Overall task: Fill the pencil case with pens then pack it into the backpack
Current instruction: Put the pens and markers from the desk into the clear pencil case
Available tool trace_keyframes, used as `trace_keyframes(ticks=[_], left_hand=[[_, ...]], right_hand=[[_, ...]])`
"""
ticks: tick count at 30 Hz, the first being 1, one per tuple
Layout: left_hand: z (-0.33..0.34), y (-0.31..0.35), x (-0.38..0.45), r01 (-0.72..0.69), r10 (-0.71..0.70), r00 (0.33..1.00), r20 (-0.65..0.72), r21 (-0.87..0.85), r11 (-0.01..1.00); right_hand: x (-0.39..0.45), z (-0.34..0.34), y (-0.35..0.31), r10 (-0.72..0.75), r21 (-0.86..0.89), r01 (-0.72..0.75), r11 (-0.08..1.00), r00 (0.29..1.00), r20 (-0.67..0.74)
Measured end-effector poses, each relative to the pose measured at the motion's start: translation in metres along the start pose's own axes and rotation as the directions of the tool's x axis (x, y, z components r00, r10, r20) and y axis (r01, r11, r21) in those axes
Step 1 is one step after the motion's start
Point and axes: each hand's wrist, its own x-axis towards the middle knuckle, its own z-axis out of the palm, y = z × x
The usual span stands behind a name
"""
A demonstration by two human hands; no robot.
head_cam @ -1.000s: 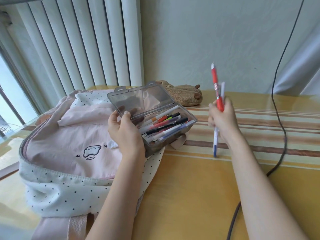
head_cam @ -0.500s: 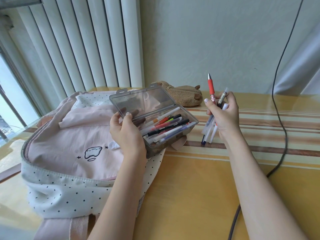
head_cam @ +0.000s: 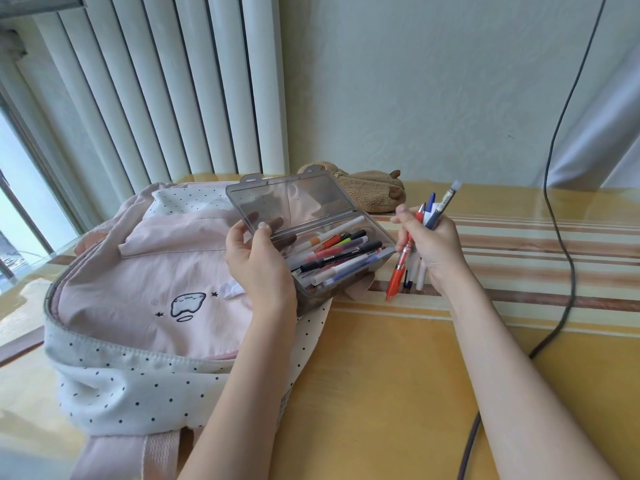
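Observation:
A clear grey plastic pencil case rests on the pink backpack with its lid open, and several pens and markers lie inside. My left hand grips the case's near left end. My right hand is just right of the case, closed around a bunch of pens. A red pen hangs lowest from the fist with its tip near the table, while blue and white ones stick out above the fingers.
The backpack lies flat on the yellow striped table, its straps toward me. A brown plush pouch sits behind the case by the wall. A dark cable runs down the wall and across the table on the right. A white radiator stands at back left.
My right hand has come left and down to the case's right end. The pens in it have tipped from upright to slanting, the red one now pointing down. My left hand has stayed on the case.

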Motion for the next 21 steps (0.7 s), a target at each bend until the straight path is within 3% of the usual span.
trace_keyframes(ticks=[4,6,8,10,12,14,16,18,20,21], left_hand=[[0.0,-0.001,0.002,0.031,-0.031,1.0,-0.004,-0.013,0.999],[-0.001,-0.001,0.002,0.042,-0.042,0.999,-0.001,-0.014,0.999],[0.0,0.0,0.001,0.032,-0.032,0.999,0.007,-0.004,0.999],[-0.001,0.001,0.001,0.04,-0.04,0.999,0.006,-0.006,0.999],[-0.003,0.002,0.002,0.065,-0.064,0.998,0.011,-0.01,0.998],[-0.002,0.001,0.001,0.077,-0.08,0.995,0.058,0.051,0.996],[0.0,0.001,-0.003,0.098,-0.115,0.984,0.132,0.128,0.987],[0.002,0.0,-0.008,0.14,-0.176,0.96,0.217,0.171,0.975],[0.004,0.001,-0.012,0.178,-0.234,0.922,0.309,0.199,0.964],[0.005,0.0,-0.013,0.201,-0.265,0.901,0.344,0.211,0.957]], right_hand=[[0.005,-0.001,-0.007,-0.134,0.024,0.145,0.989,0.957,-0.258],[0.0,0.0,0.002,-0.126,-0.109,0.106,0.988,0.972,-0.197],[-0.005,0.001,0.016,-0.028,-0.219,-0.001,0.976,0.991,-0.128],[-0.004,0.004,0.016,-0.044,-0.263,-0.003,0.965,0.984,-0.175],[-0.001,0.007,0.003,-0.246,-0.275,0.157,0.948,0.913,-0.325],[-0.001,0.012,-0.018,-0.497,-0.352,0.372,0.859,0.775,-0.391],[-0.01,0.022,-0.043,-0.649,-0.391,0.545,0.742,0.73,-0.214],[-0.02,0.032,-0.06,-0.649,-0.439,0.621,0.649,0.753,0.106],[-0.028,0.036,-0.067,-0.431,-0.548,0.597,0.585,0.802,0.413],[-0.032,0.037,-0.065,-0.306,-0.617,0.573,0.54,0.816,0.49]])
